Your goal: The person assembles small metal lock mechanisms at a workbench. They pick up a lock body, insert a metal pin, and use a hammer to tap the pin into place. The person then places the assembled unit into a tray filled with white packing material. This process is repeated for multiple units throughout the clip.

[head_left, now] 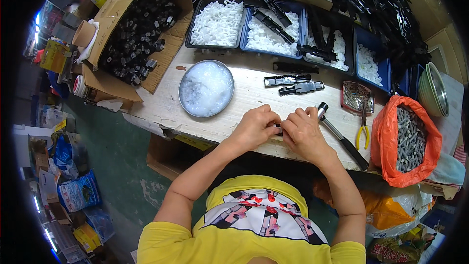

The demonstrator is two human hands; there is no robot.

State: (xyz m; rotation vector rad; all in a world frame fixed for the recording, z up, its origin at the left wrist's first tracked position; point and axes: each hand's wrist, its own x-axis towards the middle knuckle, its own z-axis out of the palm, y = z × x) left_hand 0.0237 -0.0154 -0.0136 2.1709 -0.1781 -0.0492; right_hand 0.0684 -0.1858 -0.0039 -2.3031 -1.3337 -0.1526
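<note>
At the front edge of the table my left hand (255,126) and my right hand (305,133) meet, fingers closed in a pinch. Between their fingertips shows a bit of a small black part (279,131); the fingers cover most of it. Just right of my right hand lies a hammer (337,132) with a dark grip, its head close to my fingers. Beyond my hands, black slotted plastic assemblies (301,88) lie on the tabletop. To the left stands a round metal dish (230,95) of whitish, translucent stuff, either grease or small clear pieces; I cannot tell which.
Trays of small white plastic pieces (217,23) line the back. An open cardboard box (168,44) of black parts stands left. At right are yellow-handled pliers (362,136), a red tray of small pins (348,106), an orange bag (383,146) of grey metal parts and stacked bowls (430,90).
</note>
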